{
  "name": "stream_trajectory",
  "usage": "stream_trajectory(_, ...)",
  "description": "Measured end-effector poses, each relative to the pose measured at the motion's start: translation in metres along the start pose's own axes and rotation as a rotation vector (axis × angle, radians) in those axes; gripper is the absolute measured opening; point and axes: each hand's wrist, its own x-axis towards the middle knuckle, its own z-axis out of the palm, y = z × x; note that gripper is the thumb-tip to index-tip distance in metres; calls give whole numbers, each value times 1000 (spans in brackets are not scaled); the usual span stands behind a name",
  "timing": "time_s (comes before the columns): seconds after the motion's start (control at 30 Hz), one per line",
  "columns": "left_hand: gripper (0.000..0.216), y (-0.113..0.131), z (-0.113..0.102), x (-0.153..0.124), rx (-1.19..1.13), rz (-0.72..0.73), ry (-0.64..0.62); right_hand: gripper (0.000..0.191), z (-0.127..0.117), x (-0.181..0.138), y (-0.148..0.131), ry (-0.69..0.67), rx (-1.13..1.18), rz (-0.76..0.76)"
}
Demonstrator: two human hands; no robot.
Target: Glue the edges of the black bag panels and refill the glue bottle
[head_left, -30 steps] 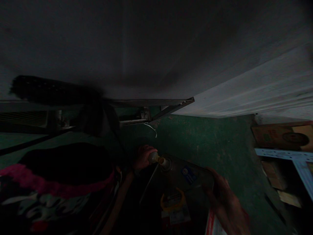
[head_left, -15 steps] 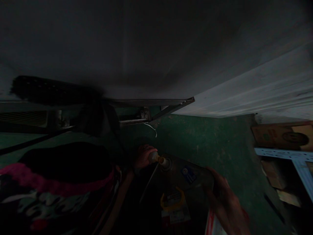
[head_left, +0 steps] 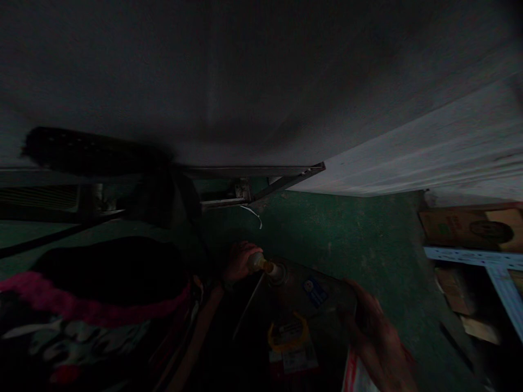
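Observation:
My left hand (head_left: 239,264) is closed around a small pale bottle (head_left: 256,262), with its neck pointing right. The bottle's neck meets the round spout (head_left: 278,273) of a large rectangular can (head_left: 327,310); something amber shows where they join. My right hand (head_left: 378,337) grips the can's right end, fingers wrapped over its edge. A blue label (head_left: 315,292) is on the can's face. Just below lies a yellow ring-shaped handle (head_left: 288,347) above a red and white label (head_left: 300,360); what it belongs to is too dark to tell.
Patterned cloth with a pink band (head_left: 93,302) fills the lower left. A black-bristled brush (head_left: 90,152) leans at a grey panel (head_left: 253,109). Green floor (head_left: 347,228) lies ahead, with a thin white strip (head_left: 259,219). At right are a cardboard box (head_left: 461,227) and a light-blue perforated frame (head_left: 469,256).
Almost nothing differs. Both hands, the bottle and the can keep their places; the view has shifted very slightly.

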Motion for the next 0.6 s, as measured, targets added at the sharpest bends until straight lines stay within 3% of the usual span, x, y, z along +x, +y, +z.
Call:
stream_trajectory(0.33,48,2,0,-1,-21,3,18,47,-3,0,3,-17,-38,-55)
stream_trajectory(0.6,44,2,-1,-1,-15,15,22,49,-3,-1,1,-36,-52,-14)
